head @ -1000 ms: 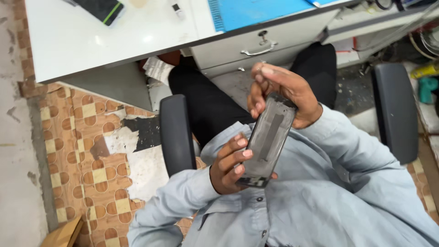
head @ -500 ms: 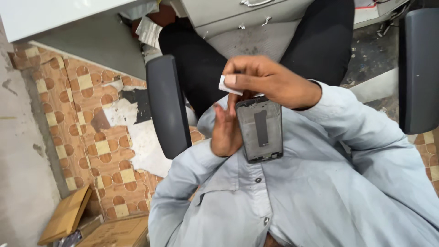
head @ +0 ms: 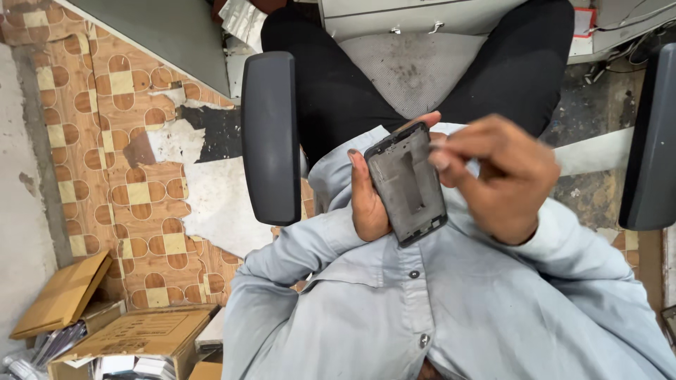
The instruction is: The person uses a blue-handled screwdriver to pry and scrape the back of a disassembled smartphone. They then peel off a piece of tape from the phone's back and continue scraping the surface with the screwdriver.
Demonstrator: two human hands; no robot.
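Left hand [head: 367,204] grips the dark phone frame [head: 408,184] from behind, fingers curled round its edges, over the lap just right of the chair armrest [head: 270,137]. Right hand [head: 503,176] pinches at the frame's right edge; pinched item indiscernible.

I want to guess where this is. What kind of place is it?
Probably a small phone repair workshop. The left hand holds a bare phone frame, cardboard boxes of parts sit on the worn floor, and a metal drawer desk stands in front of the chair.
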